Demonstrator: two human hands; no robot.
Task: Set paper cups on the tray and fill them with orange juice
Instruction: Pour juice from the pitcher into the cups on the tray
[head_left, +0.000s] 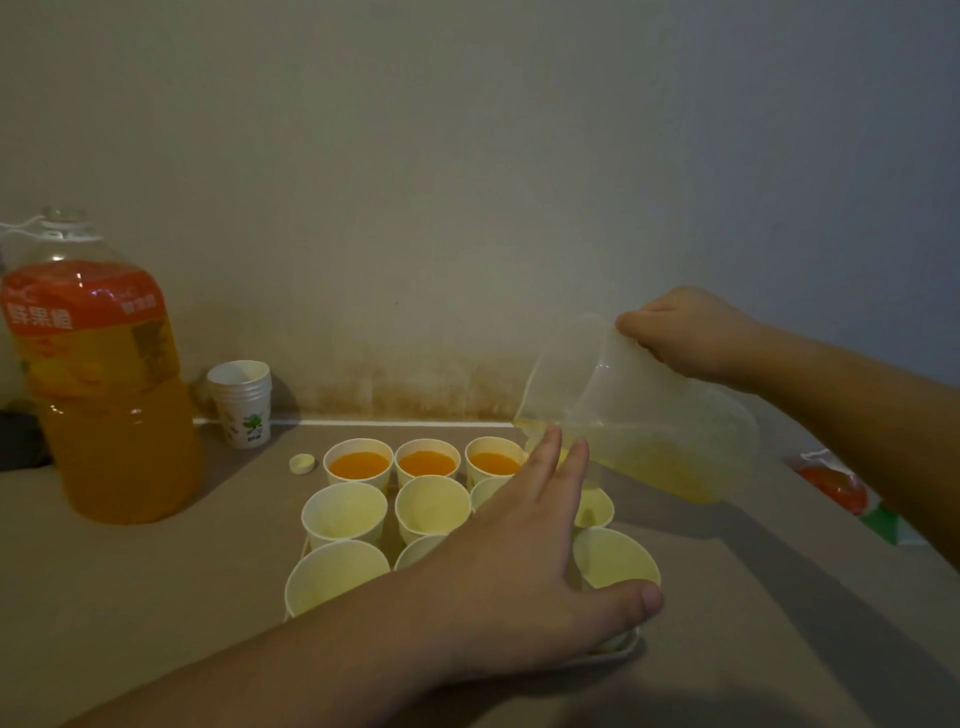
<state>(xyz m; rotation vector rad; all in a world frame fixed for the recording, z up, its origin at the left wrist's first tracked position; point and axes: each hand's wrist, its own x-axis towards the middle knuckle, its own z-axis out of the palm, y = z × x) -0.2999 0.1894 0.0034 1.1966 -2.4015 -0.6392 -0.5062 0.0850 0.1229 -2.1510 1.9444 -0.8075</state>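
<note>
right grip (685, 332) clasps tilted clear jug (639, 415); left grip (524, 571) spread flat over paper cups (345, 512).

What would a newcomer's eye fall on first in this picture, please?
Probably the right hand tipping a clear plastic pitcher of orange juice over the paper cups on the tray; the three far-row cups already hold juice. Next, the big orange juice bottle standing uncapped at the left, and the left hand stretched open over the cups.
</note>
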